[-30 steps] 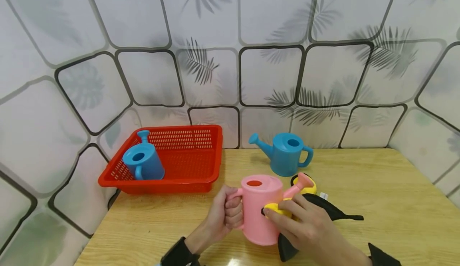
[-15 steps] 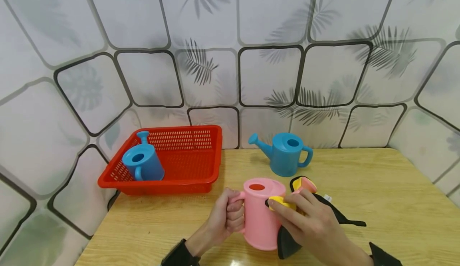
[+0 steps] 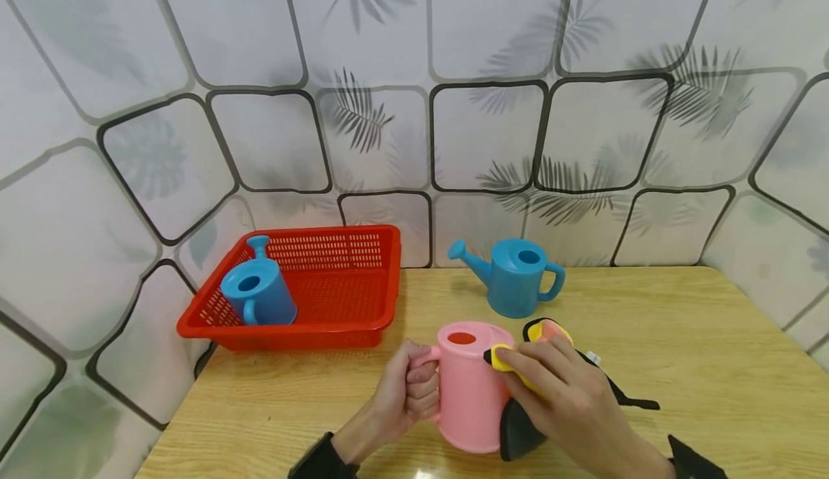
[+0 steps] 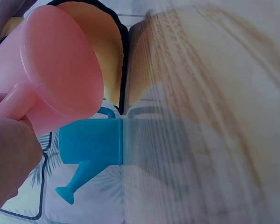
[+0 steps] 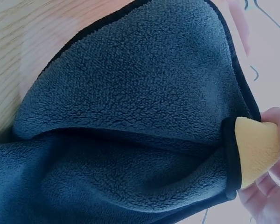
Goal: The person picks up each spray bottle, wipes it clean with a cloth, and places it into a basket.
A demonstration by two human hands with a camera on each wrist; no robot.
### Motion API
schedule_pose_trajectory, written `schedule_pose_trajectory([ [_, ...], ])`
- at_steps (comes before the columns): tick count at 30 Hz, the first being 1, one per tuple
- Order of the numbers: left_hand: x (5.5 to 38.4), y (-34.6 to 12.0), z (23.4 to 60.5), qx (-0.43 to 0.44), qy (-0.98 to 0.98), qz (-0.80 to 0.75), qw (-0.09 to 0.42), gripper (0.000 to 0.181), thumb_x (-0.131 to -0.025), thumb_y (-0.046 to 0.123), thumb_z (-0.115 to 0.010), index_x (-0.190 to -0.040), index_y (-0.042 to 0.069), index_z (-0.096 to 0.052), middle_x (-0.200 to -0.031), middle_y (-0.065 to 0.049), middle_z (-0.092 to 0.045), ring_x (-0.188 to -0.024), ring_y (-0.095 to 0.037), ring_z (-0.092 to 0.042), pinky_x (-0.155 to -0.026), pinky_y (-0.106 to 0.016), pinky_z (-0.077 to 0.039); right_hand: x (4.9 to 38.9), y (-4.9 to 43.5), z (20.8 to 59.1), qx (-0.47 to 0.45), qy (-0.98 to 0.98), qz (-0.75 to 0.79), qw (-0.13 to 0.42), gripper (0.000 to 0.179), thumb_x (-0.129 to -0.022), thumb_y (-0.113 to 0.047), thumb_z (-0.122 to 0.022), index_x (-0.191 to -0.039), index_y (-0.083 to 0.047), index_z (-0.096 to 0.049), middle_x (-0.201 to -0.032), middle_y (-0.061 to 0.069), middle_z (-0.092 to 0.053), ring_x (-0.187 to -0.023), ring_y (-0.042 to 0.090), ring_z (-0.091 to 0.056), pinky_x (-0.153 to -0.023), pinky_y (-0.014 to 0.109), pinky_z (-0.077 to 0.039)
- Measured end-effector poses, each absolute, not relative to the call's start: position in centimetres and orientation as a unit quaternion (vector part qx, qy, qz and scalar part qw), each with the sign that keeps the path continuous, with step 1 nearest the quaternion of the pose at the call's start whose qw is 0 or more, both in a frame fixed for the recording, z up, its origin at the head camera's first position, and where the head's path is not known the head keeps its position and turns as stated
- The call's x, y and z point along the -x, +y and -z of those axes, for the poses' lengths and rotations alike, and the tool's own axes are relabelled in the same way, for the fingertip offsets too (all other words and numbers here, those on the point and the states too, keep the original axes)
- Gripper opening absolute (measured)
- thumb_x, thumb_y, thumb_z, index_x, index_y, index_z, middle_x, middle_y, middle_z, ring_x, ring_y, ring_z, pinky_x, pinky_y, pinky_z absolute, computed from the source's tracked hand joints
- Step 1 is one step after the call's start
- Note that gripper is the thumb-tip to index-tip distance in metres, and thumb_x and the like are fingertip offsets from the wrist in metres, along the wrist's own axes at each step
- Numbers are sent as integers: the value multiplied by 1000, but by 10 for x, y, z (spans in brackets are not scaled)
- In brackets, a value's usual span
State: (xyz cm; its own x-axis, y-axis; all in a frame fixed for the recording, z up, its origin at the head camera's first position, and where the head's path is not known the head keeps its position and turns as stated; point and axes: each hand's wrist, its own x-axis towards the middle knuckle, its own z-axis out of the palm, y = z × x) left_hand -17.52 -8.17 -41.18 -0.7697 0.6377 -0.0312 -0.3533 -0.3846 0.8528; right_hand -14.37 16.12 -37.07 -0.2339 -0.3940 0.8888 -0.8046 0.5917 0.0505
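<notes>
My left hand (image 3: pixel 414 385) grips the handle of a pink watering can (image 3: pixel 469 407), held upright in front of me. The can's base faces the left wrist camera, apart from the tabletop. My right hand (image 3: pixel 573 393) pinches a dark grey and yellow cloth (image 3: pixel 522 429) against the can's upper right side, near the spout. That hand covers most of the spout; a bit of its pink end shows above the knuckles. In the right wrist view the plush grey side of the cloth hangs in folds, with a yellow corner between fingers and thumb.
A blue watering can (image 3: pixel 514 277) stands behind on the wooden table (image 3: pixel 699 364), spout to the left. At the back left, a red plastic basket (image 3: pixel 363 336) holds another blue watering can (image 3: pixel 259 295). A patterned covering (image 3: pixel 486 134) rises behind the table.
The pink can has dropped slightly toward me and its spout has gone behind my right hand. The cloth in my right hand has shifted up and right along the can's side.
</notes>
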Motion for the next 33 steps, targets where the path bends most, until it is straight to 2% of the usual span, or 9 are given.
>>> schedule_pose_trajectory([
  [10, 174, -84, 414, -153, 465, -817, 305, 44, -104, 30, -25, -61, 24, -30, -51, 14, -29, -43, -5, -22, -47, -26, -11, 145, 162, 374, -415, -744, -228, 471, 33, -105, -33, -57, -104, -8, -79, -90, 1, -71, -83, 16, -63, -77, 22, -54],
  [17, 175, -83, 414, -157, 464, -819, 297, 43, -103, 30, -25, -61, 24, -30, -51, 14, -28, -44, -6, -21, -47, -27, -10, 144, 161, 373, -409, -752, -223, 467, 37, -106, -36, -53, -100, -10, -79, -90, 0, -70, -82, 14, -61, -70, 22, -55],
  [19, 175, -82, 413, -159, 460, -822, 295, 43, -103, 29, -25, -61, 23, -29, -51, 13, -27, -44, -6, -19, -47, -27, -9, 144, 162, 373, -415, -752, -222, 462, 37, -106, -35, -53, -101, -9, -79, -91, 0, -71, -82, 15, -61, -72, 21, -55],
  [26, 176, -82, 412, -169, 445, -833, 282, 43, -103, 28, -24, -61, 22, -27, -51, 13, -25, -44, -6, -16, -46, -28, -6, 140, 167, 378, -421, -789, -213, 393, 39, -106, -40, -51, -110, -13, -77, -99, -2, -72, -90, 14, -62, -84, 18, -56],
  [33, 176, -83, 412, -169, 436, -840, 276, 43, -103, 28, -23, -60, 22, -26, -51, 12, -24, -44, -6, -16, -46, -28, -5, 138, 168, 382, -431, -797, -204, 370, 40, -106, -43, -48, -112, -16, -77, -100, -4, -73, -87, 11, -62, -79, 17, -57],
])
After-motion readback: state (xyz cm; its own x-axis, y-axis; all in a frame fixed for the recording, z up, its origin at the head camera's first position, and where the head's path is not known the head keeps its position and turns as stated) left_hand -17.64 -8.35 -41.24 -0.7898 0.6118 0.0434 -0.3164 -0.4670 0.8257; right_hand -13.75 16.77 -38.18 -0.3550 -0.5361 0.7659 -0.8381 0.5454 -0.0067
